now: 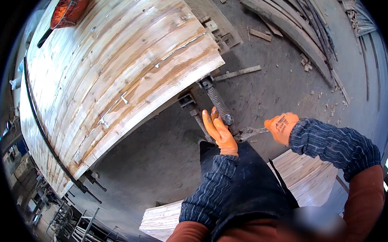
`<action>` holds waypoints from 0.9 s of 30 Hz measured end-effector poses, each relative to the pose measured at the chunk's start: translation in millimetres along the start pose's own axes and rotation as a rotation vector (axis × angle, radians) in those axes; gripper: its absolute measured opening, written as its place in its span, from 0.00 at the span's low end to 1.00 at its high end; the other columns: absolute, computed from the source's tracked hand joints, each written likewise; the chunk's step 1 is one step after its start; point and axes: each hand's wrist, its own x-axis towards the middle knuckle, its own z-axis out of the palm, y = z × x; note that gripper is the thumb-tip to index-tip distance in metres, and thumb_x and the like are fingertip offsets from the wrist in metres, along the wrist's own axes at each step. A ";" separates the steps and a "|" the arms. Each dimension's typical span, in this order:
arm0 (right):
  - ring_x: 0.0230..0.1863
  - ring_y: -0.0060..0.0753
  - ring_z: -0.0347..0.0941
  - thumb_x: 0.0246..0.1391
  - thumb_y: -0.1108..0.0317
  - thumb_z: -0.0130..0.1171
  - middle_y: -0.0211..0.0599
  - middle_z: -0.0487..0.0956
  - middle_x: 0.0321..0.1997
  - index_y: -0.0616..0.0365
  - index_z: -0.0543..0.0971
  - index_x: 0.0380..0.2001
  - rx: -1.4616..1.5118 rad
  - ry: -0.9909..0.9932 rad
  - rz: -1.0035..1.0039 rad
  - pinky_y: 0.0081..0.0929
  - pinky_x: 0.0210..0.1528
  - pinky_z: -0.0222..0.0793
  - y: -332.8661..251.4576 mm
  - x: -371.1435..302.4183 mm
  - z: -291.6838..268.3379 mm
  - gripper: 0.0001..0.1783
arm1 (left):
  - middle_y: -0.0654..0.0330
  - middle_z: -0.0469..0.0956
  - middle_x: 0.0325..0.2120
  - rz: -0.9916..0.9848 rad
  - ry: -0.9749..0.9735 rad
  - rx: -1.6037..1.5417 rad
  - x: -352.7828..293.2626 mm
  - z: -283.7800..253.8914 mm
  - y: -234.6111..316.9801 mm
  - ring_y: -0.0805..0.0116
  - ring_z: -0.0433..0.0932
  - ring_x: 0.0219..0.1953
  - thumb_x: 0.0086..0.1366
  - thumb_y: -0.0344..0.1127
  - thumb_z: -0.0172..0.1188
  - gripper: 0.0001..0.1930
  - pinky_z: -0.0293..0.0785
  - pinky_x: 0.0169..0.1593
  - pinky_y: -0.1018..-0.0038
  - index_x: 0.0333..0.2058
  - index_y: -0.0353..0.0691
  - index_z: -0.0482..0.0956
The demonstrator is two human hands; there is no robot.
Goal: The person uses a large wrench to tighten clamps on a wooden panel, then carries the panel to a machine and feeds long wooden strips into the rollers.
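Observation:
My right hand, in an orange glove, is closed around the handle of a metal wrench. The wrench's far end meets the outer end of a threaded clamp screw. Beside that screw my left hand, gloved in orange too, has its fingers stretched out; whether they touch the screw I cannot tell. A second clamp screw lies to the left of this hand. Both screws stick out from the near edge of a large glued wooden panel, which has white glue streaks on its face.
A red container with a dark-handled tool rests on the panel's far left. A long dark bar crosses the panel's left side. Wooden boards lie close by my legs. Long planks and wood scraps lie on the floor at far right.

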 end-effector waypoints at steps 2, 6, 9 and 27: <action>0.45 0.50 0.84 0.60 0.69 0.54 0.45 0.86 0.45 0.51 0.79 0.50 0.033 0.081 -0.087 0.47 0.47 0.79 10.7 13.6 2.5 0.15 | 0.44 0.66 0.66 -0.001 -0.017 0.062 3.0 2.5 8.0 0.53 0.67 0.67 0.80 0.37 0.40 0.27 0.60 0.71 0.63 0.74 0.40 0.52; 0.43 0.50 0.84 0.59 0.67 0.57 0.46 0.86 0.43 0.50 0.81 0.47 -0.053 0.033 -0.137 0.47 0.42 0.81 18.6 33.3 8.2 0.13 | 0.47 0.67 0.66 0.072 0.010 0.147 2.0 7.6 5.2 0.57 0.68 0.67 0.81 0.40 0.39 0.27 0.60 0.70 0.66 0.73 0.39 0.53; 0.42 0.49 0.85 0.59 0.65 0.58 0.44 0.86 0.43 0.51 0.81 0.47 -0.061 0.094 -0.189 0.48 0.42 0.80 30.5 52.6 7.2 0.13 | 0.47 0.66 0.67 0.230 0.011 0.336 1.7 10.0 5.6 0.56 0.67 0.68 0.81 0.37 0.38 0.26 0.59 0.71 0.66 0.73 0.37 0.53; 0.28 0.46 0.78 0.44 0.61 0.65 0.35 0.81 0.26 0.37 0.82 0.29 0.189 0.891 -0.697 0.45 0.34 0.71 17.6 215.2 76.7 0.06 | 0.38 0.62 0.68 0.500 0.108 0.478 -10.4 33.6 14.4 0.46 0.63 0.70 0.77 0.31 0.44 0.28 0.61 0.72 0.58 0.71 0.26 0.53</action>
